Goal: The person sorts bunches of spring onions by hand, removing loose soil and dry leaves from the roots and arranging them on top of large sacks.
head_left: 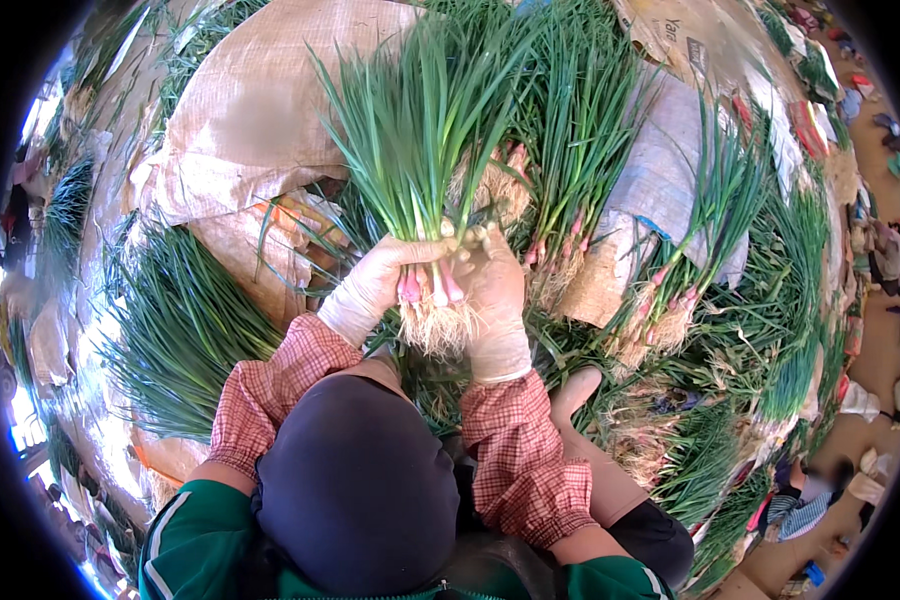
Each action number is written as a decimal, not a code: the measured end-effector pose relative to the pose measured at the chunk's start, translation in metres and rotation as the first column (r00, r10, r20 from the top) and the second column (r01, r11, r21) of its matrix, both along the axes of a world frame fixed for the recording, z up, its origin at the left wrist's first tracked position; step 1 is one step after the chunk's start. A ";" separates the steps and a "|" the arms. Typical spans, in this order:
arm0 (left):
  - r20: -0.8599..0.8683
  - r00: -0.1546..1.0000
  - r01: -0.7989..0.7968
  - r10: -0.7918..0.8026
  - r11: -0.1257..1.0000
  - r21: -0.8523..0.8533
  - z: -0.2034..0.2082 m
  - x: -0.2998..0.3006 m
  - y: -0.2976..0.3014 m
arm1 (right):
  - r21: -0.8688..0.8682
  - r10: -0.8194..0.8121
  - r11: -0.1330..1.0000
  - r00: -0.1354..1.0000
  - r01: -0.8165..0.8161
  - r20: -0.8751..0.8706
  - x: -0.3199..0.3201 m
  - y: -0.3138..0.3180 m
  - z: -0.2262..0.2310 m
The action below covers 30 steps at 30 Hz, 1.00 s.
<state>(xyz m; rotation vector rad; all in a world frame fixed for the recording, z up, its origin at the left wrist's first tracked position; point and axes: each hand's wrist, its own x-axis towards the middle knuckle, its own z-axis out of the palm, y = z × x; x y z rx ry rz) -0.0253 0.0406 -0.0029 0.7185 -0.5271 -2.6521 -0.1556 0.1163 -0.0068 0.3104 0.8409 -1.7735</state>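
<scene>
A bunch of spring onions (pixel 425 140), with long green leaves, pinkish-white bulbs and pale stringy roots, is held up in front of me. My left hand (pixel 385 272), in a whitish thin glove, wraps round its stems just above the bulbs. On the bunch's right side is my right hand (pixel 496 285), gloved alike, its fingers closed at the stems next to the left fingertips. What exactly those fingers pinch is partly hidden. The leaves fan upward, away from me, and the roots hang toward my lap.
More spring onions (pixel 575 170) lie beyond my right hand, with another bunch (pixel 685 270) farther right. A leafy heap (pixel 185 330) is at my left. A large woven sack (pixel 260 100) lies at the far left, a greyish sack (pixel 660 150) at the right. Loose leaves surround my bare foot (pixel 575 390).
</scene>
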 end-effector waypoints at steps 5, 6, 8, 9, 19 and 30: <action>-0.020 0.994 0.111 -0.111 0.994 -0.015 0.009 0.001 0.007 | 0.090 0.152 0.985 0.988 -0.149 -0.033 0.005 0.026 -0.002; -0.029 0.986 0.166 -0.166 0.986 -0.013 0.006 0.003 0.007 | 0.113 0.205 0.974 0.977 -0.198 -0.059 0.005 0.030 0.002; -0.076 0.952 0.296 -0.297 0.955 -0.017 -0.005 0.000 0.008 | 0.192 0.339 0.933 0.923 -0.305 -0.180 -0.005 0.040 0.011; 0.051 0.924 0.381 -0.379 0.923 -0.051 -0.018 0.000 0.009 | 0.431 0.543 0.819 0.752 -0.378 -0.374 -0.010 0.044 0.006; 0.009 0.957 0.288 -0.289 0.952 -0.105 0.001 0.003 0.004 | 0.878 0.881 0.452 -0.228 0.155 -0.414 -0.086 0.038 0.002; 0.134 0.956 0.272 -0.262 0.960 -0.065 -0.024 -0.013 0.002 | 0.554 0.626 0.777 0.275 -0.300 -0.730 -0.011 0.076 0.000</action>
